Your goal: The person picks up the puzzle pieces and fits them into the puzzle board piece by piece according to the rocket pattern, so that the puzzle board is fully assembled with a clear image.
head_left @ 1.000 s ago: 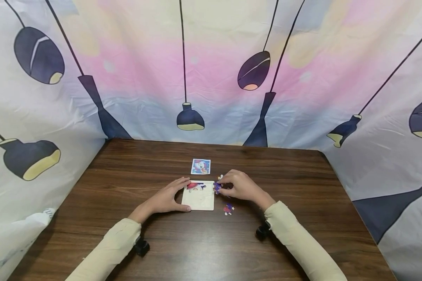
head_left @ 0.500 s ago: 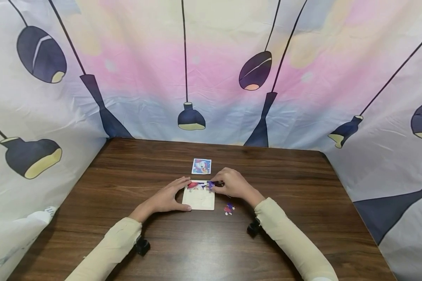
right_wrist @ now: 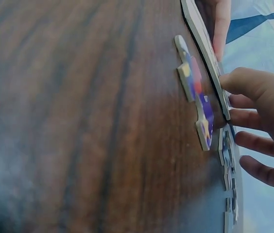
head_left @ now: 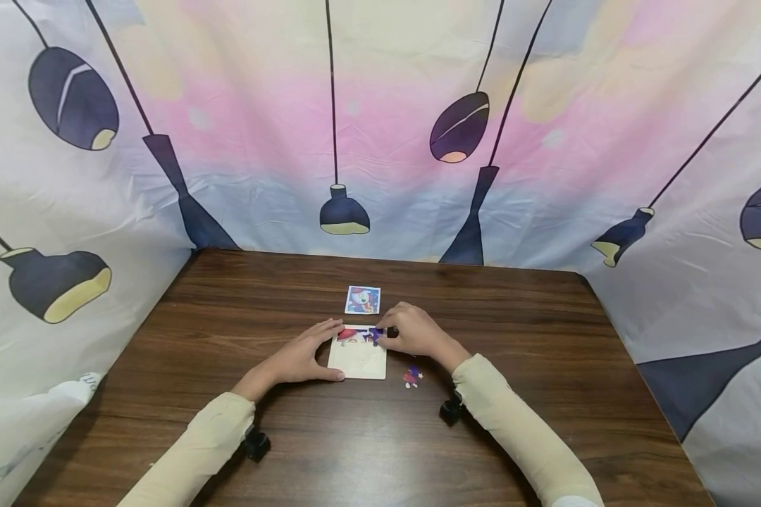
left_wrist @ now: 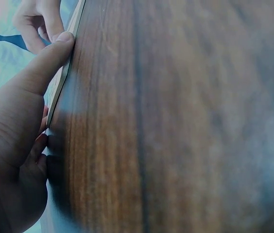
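Note:
A pale square jigsaw board (head_left: 358, 366) lies on the table in the head view, with red and white picture pieces (head_left: 350, 336) along its top. My left hand (head_left: 294, 358) holds the board's left side, thumb on the near corner and fingers at the far corner. At the top right of the board, my right hand (head_left: 416, 331) pinches a purple jigsaw piece (head_left: 376, 334), partly covered by the fingertips. In the right wrist view, thumb and index fingertip meet at the board's edge; the piece itself is hidden there. A loose purple and red jigsaw piece (right_wrist: 203, 114) lies beside the board.
A small picture card (head_left: 362, 300) lies beyond the board. More loose jigsaw pieces (right_wrist: 228, 165) lie under the right hand, hidden from the head view. The brown wood table (head_left: 368, 451) is backed by a printed cloth (head_left: 393, 127) with lamp drawings.
The right hand has carried the purple piece leftward from beside the board onto its top right corner, where it shifts only slightly. The left hand stays in place.

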`<action>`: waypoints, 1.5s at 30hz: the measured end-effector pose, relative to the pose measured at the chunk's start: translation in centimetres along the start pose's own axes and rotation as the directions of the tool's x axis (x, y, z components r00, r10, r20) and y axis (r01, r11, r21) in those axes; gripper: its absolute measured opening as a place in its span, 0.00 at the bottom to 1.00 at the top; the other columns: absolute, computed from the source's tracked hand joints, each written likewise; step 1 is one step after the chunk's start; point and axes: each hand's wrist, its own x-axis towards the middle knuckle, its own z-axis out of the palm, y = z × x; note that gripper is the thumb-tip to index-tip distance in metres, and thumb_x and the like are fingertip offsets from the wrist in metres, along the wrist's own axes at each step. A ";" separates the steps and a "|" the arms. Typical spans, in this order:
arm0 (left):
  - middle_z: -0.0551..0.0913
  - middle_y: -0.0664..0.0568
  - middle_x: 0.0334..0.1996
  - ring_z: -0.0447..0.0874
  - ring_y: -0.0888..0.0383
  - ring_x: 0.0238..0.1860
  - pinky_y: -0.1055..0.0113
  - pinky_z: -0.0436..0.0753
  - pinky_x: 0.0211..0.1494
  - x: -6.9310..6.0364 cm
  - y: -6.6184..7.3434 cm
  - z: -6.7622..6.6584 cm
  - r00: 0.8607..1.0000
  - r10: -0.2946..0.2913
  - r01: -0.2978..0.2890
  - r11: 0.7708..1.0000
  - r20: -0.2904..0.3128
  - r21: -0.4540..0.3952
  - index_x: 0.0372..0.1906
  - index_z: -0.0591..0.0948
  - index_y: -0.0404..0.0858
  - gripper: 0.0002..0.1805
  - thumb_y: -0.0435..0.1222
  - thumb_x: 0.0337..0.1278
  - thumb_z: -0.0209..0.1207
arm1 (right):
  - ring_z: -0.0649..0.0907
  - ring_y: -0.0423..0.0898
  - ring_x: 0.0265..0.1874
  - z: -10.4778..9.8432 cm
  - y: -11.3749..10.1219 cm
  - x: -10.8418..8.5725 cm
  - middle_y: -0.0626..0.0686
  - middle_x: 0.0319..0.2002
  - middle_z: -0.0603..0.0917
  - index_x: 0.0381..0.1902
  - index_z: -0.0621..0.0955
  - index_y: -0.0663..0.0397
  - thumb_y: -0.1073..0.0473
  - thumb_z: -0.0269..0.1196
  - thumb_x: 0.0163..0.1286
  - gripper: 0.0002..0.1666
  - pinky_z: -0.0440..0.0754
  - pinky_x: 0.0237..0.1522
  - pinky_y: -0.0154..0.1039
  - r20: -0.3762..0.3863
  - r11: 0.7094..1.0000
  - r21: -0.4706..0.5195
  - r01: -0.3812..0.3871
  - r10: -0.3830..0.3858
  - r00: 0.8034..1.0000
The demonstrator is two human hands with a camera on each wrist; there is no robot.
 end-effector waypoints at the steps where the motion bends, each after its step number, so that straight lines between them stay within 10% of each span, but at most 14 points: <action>1: 0.56 0.48 0.81 0.49 0.44 0.81 0.36 0.60 0.75 0.0 0.0 0.0 1.000 0.001 -0.001 1.000 -0.001 0.000 0.80 0.62 0.43 0.57 0.64 0.48 0.72 | 0.82 0.47 0.54 0.0 -0.1 0.0 0.47 0.50 0.88 0.52 0.90 0.46 0.43 0.67 0.70 0.20 0.82 0.55 0.46 0.003 1.000 0.001 -0.002 0.002 1.000; 45: 0.56 0.46 0.81 0.50 0.43 0.81 0.35 0.61 0.74 0.1 0.1 0.0 1.000 -0.008 0.008 1.000 0.005 -0.002 0.80 0.62 0.43 0.57 0.64 0.49 0.71 | 0.83 0.47 0.52 -0.1 -0.5 0.5 0.48 0.50 0.89 0.48 0.91 0.48 0.46 0.67 0.72 0.16 0.82 0.56 0.46 0.028 1.000 0.016 0.005 -0.006 1.000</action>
